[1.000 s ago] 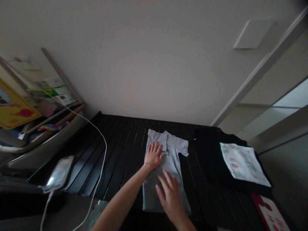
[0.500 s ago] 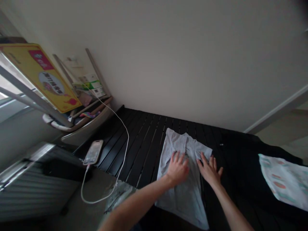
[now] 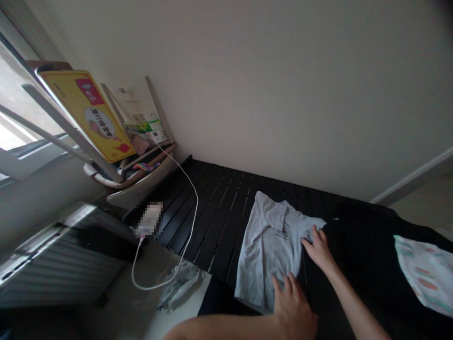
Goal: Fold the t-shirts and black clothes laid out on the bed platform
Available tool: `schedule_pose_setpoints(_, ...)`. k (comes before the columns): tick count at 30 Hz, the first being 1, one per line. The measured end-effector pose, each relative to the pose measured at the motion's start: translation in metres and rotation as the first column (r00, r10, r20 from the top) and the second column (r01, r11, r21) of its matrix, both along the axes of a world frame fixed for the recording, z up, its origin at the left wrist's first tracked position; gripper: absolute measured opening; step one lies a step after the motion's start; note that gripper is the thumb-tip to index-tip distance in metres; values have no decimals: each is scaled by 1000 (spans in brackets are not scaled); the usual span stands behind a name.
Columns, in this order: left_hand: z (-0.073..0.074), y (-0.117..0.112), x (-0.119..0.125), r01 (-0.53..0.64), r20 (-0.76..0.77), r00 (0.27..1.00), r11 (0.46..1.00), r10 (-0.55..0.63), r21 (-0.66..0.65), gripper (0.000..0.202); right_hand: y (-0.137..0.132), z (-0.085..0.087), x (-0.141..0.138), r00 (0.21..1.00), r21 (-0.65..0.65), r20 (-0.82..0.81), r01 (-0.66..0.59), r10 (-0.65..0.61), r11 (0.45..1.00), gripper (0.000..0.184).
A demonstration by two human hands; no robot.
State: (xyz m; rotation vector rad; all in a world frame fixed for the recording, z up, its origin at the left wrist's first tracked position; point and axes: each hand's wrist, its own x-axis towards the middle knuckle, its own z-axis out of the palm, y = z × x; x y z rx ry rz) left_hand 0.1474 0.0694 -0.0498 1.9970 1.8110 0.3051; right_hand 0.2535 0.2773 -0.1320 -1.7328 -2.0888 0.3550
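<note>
Overlapping the shirt's (image 3: pixel 267 252) right side are left hand (image 3: pixel 294 304) and right hand (image 3: pixel 321 250).

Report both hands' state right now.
Left hand: open, at lower side of gray T-shirt.
Right hand: at short sleeve; pinching or just touching, can't tell.

Pale wall (image 3: pixel 262 94); bright window (image 3: pixel 12 80) at left.
</note>
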Motion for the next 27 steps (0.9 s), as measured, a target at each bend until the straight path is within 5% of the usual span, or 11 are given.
schedule_pose_setpoints(8,60,10,-41,-133,-8,991,991,133,-10,59,11,75,-63,978,61,-151,-133,141,989,74)
schedule_pose_setpoints(13,66,2,-76,-220,-102,969,974,225,54,55,1,110,-110,902,106,-202,-368,382,924,63)
schedule_pose_setpoints(16,57,-7,-89,-195,-135,967,967,218,162,57,-14,103,-121,883,163,-201,-396,423,904,60)
schedule_pose_setpoints(20,39,-19,-100,82,-99,993,978,-64,189,59,-38,63,-115,932,209,-109,-319,347,924,59)
schedule_pose_setpoints(24,21,-29,-107,193,-72,980,975,-185,112,64,-54,24,-104,940,114,139,-326,310,938,60)
schedule_pose_setpoints(27,19,-34,-110,208,-80,976,974,-200,95,75,-56,16,-101,903,10,270,-349,333,937,62)
